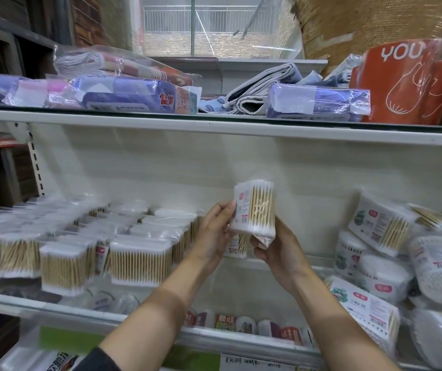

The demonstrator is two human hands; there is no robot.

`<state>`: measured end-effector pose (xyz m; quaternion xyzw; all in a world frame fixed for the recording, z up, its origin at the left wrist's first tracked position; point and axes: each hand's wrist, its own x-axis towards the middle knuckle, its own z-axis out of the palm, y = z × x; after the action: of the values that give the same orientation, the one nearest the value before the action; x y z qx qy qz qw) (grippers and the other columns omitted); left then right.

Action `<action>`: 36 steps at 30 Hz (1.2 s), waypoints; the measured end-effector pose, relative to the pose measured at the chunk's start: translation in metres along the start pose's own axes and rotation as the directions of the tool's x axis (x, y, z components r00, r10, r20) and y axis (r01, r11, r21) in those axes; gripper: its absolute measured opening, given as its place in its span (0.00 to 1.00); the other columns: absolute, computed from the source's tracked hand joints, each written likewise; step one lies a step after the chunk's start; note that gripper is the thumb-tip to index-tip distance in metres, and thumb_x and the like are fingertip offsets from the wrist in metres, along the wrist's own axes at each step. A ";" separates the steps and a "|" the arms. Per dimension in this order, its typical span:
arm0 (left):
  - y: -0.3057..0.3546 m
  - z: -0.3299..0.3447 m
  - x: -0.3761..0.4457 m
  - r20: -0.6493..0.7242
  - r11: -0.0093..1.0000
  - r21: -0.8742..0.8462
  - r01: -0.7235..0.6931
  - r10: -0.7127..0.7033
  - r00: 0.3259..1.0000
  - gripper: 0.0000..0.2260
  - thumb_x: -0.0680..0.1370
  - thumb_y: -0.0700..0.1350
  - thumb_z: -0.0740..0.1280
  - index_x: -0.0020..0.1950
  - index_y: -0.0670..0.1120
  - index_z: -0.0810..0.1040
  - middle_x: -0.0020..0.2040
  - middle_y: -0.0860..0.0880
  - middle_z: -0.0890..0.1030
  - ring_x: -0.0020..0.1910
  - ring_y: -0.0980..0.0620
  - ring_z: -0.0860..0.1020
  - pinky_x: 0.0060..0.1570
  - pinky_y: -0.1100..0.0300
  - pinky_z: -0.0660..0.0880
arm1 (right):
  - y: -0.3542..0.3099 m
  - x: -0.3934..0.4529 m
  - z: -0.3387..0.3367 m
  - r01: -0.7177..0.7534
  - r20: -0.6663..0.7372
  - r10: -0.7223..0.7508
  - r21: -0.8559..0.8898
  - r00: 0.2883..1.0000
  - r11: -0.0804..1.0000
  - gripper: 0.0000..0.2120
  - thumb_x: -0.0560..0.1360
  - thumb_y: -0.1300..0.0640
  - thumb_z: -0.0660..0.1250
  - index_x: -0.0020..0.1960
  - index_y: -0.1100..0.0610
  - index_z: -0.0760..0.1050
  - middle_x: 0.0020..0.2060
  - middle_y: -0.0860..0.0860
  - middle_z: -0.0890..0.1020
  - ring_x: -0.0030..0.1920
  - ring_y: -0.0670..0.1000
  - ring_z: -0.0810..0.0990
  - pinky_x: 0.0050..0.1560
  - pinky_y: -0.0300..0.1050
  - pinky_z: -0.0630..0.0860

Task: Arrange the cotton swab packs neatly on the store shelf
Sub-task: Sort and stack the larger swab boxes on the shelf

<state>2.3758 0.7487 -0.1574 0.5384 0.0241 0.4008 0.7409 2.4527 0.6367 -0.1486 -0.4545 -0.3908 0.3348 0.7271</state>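
Note:
A clear pack of wooden cotton swabs [254, 207] is held upright in front of the shelf's white back panel. My left hand [215, 231] grips its left side with thumb and fingers. My right hand [276, 250] pinches the crinkled bottom flap from below. Rows of similar swab packs [139, 261] stand upright on the white shelf [11, 297] to the left. A loose, tilted heap of larger swab packs [383, 228] lies at the right end.
The upper shelf [214, 125] carries bagged cloths [123, 95], a grey folded cloth and an orange package [401, 84]. Small packets [225, 321] show in the lower shelf. A bare stretch of shelf lies below my hands.

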 end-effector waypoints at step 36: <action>0.007 0.010 -0.008 0.103 0.976 -0.055 0.211 -0.204 0.974 0.14 0.73 0.54 0.63 0.49 0.44 0.77 0.35 0.48 0.79 0.30 0.55 0.76 0.24 0.66 0.73 | -0.005 0.001 -0.002 0.043 -0.242 0.001 0.175 0.970 0.984 0.16 0.79 0.47 0.55 0.48 0.56 0.75 0.25 0.48 0.73 0.20 0.45 0.66 0.20 0.34 0.62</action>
<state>2.3706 0.7368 -0.1509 0.5270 0.0312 0.2954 0.7963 2.4562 0.6351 -0.1440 -0.4203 -0.2727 0.3033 0.8106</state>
